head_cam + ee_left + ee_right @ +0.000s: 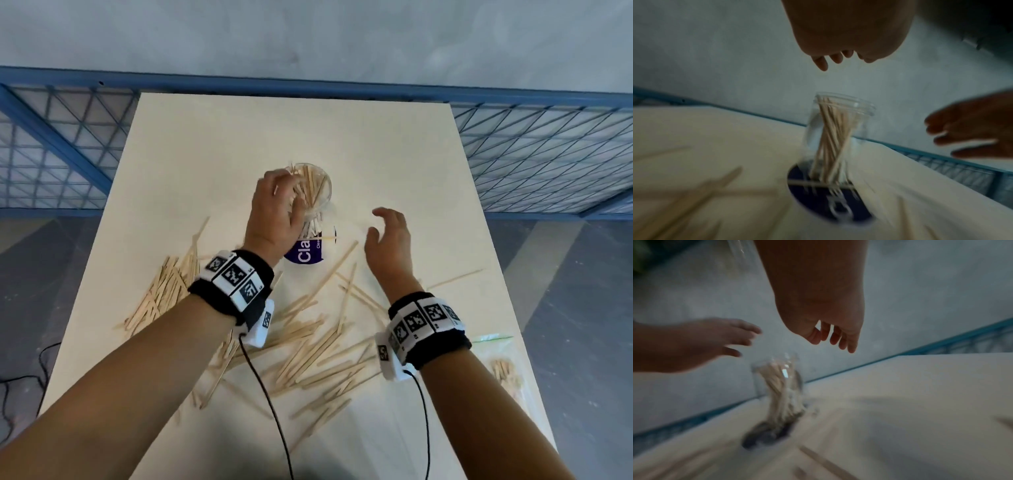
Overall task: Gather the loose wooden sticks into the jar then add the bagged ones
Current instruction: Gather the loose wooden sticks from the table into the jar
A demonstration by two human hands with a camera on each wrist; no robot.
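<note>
A clear jar (317, 192) with a purple label stands mid-table, holding several wooden sticks upright. My left hand (282, 195) hovers over its near-left rim with the fingers spread and relaxed; in the left wrist view the left hand (838, 60) holds nothing above the jar (838, 129). My right hand (380, 222) hangs open and empty in the air just right of the jar; the right wrist view shows the right hand (830, 339) loosely curled. Loose sticks (308, 346) lie scattered near me. A clear bag of sticks (507, 370) rests at the right edge.
A denser heap of sticks (171, 291) lies at the table's left edge. The cream table (239, 137) is bare beyond the jar. Blue wire fencing (548, 154) runs behind it. Black cables trail from both wristbands across the near table.
</note>
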